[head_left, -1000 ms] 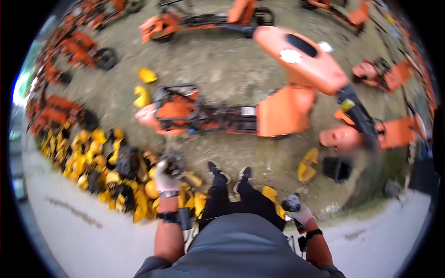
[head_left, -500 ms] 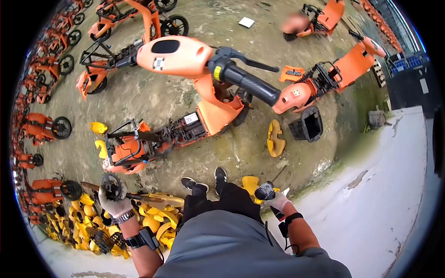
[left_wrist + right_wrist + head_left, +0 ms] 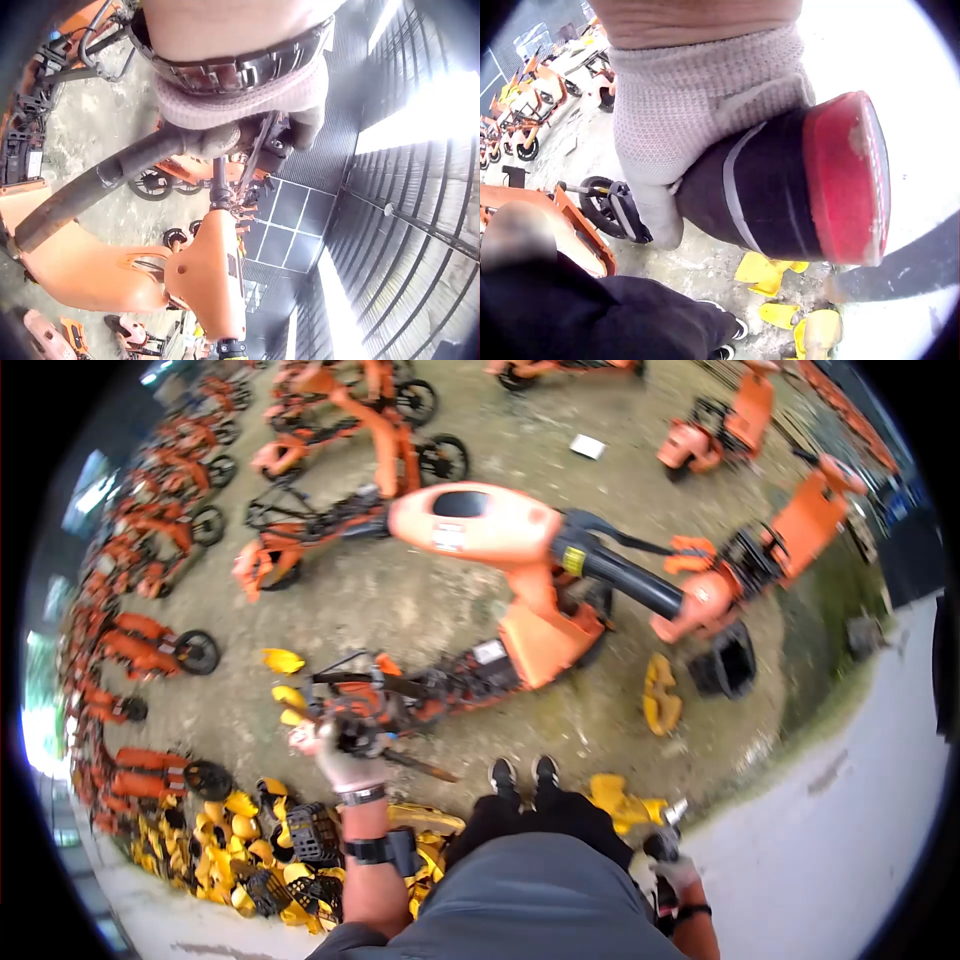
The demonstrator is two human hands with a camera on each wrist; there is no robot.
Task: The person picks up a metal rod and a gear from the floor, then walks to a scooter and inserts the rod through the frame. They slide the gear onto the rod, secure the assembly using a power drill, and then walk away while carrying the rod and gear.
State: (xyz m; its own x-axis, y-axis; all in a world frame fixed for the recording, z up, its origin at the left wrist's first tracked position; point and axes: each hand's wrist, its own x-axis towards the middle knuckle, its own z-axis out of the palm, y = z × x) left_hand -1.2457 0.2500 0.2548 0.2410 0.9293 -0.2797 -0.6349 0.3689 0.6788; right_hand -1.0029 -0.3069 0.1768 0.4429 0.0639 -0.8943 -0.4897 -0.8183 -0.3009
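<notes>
In the head view my gloved left hand (image 3: 345,758) grips a dark metal part, and overlaps the tail of the nearest orange scooter (image 3: 545,645). The left wrist view shows the part's thick dark tube (image 3: 105,180) slanting out past the glove; its other end is partly hidden by my fingers. Low on the right, my gloved right hand (image 3: 680,872) holds a power drill (image 3: 661,847) by its handle. Its black and red battery base (image 3: 844,180) fills the right wrist view. The stripped scooter stands in front of my feet, its black handlebar grip (image 3: 635,585) pointing right.
Yellow plastic panels (image 3: 215,845) and black baskets (image 3: 312,835) are heaped at the left. More yellow pieces (image 3: 625,805) lie by my right foot. A black bin (image 3: 725,665) and another orange scooter (image 3: 740,565) stand to the right. Rows of orange scooters (image 3: 150,645) line the left side.
The head view has swung about. My left hand, still holding the dark part, has moved forward from over the yellow heap to the scooter's tail. My right hand has drawn back with the drill.
</notes>
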